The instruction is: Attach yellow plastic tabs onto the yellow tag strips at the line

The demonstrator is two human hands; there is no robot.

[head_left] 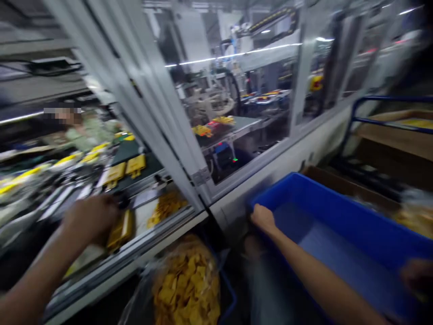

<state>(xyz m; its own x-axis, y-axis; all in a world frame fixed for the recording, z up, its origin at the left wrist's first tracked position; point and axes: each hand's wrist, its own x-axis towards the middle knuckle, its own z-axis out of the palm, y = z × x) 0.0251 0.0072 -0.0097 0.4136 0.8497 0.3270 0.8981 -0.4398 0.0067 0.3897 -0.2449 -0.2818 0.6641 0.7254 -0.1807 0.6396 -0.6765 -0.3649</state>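
Note:
My left hand (90, 217) reaches through an opening in a machine's frame, over a gold foil packet (120, 231) on a conveyor; blur hides its fingers. My right hand (263, 218) is curled over the near rim of a blue plastic bin (338, 212). The bin's visible floor is bare, and another person's hand (414, 275) shows at its far right corner. Below the opening sits a clear bag of yellow chips (186, 289).
Loose yellow chips (165, 208) lie on a tray inside the machine. Yellow packets (126, 170) sit on the conveyor beyond my left hand. A person in a green top (88, 134) stands past it. Glass panels and aluminium posts separate me from further machinery. Cardboard boxes (352, 189) stand at right.

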